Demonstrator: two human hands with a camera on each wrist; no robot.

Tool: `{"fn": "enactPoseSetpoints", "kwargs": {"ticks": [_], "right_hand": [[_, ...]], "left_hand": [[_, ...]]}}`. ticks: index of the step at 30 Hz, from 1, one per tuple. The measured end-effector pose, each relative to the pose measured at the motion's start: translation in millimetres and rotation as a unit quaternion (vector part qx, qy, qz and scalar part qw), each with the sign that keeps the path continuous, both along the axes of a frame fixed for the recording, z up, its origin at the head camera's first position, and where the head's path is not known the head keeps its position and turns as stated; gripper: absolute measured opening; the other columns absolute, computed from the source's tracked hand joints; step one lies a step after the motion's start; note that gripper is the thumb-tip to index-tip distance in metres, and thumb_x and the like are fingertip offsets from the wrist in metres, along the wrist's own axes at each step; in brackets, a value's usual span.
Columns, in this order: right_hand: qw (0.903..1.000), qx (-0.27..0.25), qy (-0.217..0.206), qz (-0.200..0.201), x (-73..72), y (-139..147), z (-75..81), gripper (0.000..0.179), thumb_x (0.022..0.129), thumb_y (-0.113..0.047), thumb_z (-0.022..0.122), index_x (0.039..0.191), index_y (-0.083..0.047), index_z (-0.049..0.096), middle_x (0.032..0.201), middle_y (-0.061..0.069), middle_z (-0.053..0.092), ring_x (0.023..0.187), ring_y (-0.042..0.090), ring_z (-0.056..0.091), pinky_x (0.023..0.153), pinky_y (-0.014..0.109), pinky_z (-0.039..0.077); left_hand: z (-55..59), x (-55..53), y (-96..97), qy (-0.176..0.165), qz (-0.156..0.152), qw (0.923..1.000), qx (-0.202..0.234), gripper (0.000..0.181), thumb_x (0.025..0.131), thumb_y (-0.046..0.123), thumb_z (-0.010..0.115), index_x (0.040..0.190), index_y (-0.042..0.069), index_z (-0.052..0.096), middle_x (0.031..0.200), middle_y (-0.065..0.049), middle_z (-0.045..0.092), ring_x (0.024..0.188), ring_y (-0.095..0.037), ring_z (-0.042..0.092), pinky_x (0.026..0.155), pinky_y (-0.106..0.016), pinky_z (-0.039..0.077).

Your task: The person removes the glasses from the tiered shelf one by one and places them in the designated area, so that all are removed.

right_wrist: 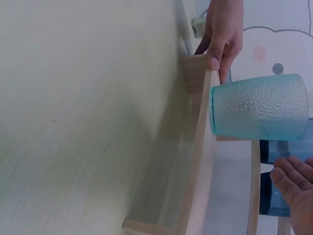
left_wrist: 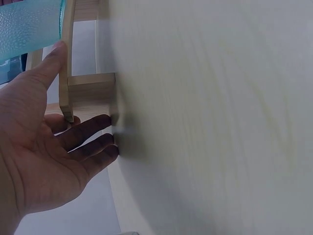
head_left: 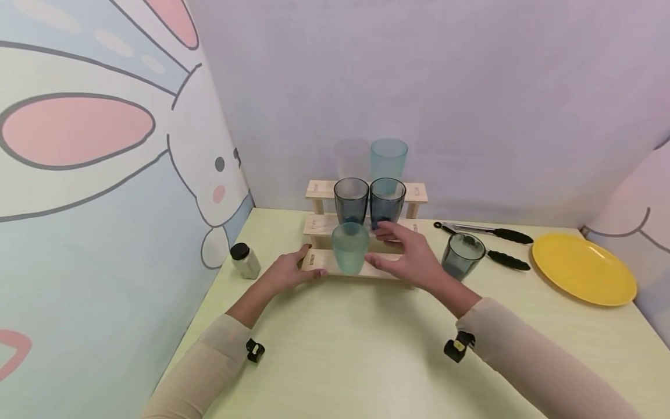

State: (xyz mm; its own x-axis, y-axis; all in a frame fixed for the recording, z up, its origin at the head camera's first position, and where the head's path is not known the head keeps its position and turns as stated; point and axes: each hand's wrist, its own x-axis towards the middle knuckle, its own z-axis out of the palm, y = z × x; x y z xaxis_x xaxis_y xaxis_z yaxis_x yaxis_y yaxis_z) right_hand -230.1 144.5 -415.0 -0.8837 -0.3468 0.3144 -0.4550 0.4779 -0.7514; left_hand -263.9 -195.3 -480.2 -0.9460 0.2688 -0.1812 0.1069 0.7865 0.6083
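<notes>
A three-tier wooden stand (head_left: pixel 320 258) is in front of me in the head view. My left hand (head_left: pixel 285 272) grips the left end of its lowest board, thumb at the front edge. On that board stands a textured teal cup (head_left: pixel 349 250), upright. My right hand (head_left: pixel 416 259) is just right of this cup, fingers extended and nothing held. Its fingertips overlap the base of the right dark blue cup (head_left: pixel 388 201). Another dark blue cup (head_left: pixel 351 201) shares the middle board. A pale clear cup (head_left: pixel 352 158) and a light blue cup (head_left: pixel 389 154) stand on top.
A grey cup (head_left: pixel 463 256) stands right of the stand, beside tongs (head_left: pixel 510 235) and a black-handled utensil (head_left: pixel 508 260). A yellow plate (head_left: pixel 583 270) lies farther right. On the left, a black-lidded jar (head_left: pixel 245 262) stands near the patterned wall (head_left: pixel 199 169).
</notes>
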Motion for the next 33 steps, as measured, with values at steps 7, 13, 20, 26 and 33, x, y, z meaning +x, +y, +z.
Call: {"fn": "enactPoseSetpoints", "kwargs": {"ticks": [7,13,20,26,33], "right_hand": [[0.9997,0.016,-0.009,-0.019,-4.5,-29,-6.4,0.095,0.088,-0.042,0.095,0.163,-0.004,0.051,0.151,0.019,0.068,0.134,0.04,0.071,0.109,0.053,0.059],[0.9977,0.038,0.004,-0.055,-6.1,-45,-11.1,0.094,0.088,-0.051,0.093,0.16,-0.003,0.055,0.153,0.017,0.067,0.129,0.038,0.073,0.103,0.054,0.061],[0.995,0.051,0.017,-0.084,-10.3,-59,-13.7,0.09,0.085,-0.057,0.093,0.151,-0.005,0.061,0.137,0.015,0.074,0.118,0.035,0.075,0.092,0.052,0.063],[0.9918,0.068,0.006,-0.108,-11.3,-64,-12.8,0.096,0.087,-0.064,0.088,0.153,-0.002,0.058,0.143,0.022,0.071,0.125,0.041,0.071,0.097,0.057,0.06],[0.9935,0.057,-0.006,-0.098,-9.2,-60,-10.2,0.096,0.088,-0.061,0.088,0.157,-0.003,0.056,0.145,0.023,0.07,0.123,0.041,0.072,0.093,0.056,0.061]], "left_hand": [[-1.1,0.2,-1.2,0.001,-0.001,1.0,0.003,0.115,0.094,0.075,0.075,0.175,0.008,0.029,0.17,-0.026,0.048,0.151,-0.042,0.055,0.117,-0.058,0.051],[-1.5,0.1,-1.0,0.0,0.0,1.0,0.002,0.114,0.094,0.074,0.076,0.176,0.009,0.03,0.17,-0.025,0.048,0.151,-0.041,0.056,0.117,-0.058,0.051],[-1.8,0.1,-1.1,0.003,-0.001,1.0,-0.002,0.112,0.095,0.073,0.075,0.175,0.009,0.03,0.169,-0.026,0.05,0.148,-0.04,0.059,0.114,-0.057,0.052],[-3.2,-0.6,-1.4,0.004,-0.003,1.0,-0.001,0.113,0.095,0.074,0.075,0.175,0.008,0.03,0.169,-0.026,0.05,0.148,-0.04,0.059,0.114,-0.057,0.052],[-4.7,-1.4,-1.9,0.007,-0.004,1.0,-0.002,0.113,0.095,0.073,0.075,0.175,0.007,0.031,0.169,-0.026,0.05,0.15,-0.04,0.057,0.116,-0.058,0.051]]}}
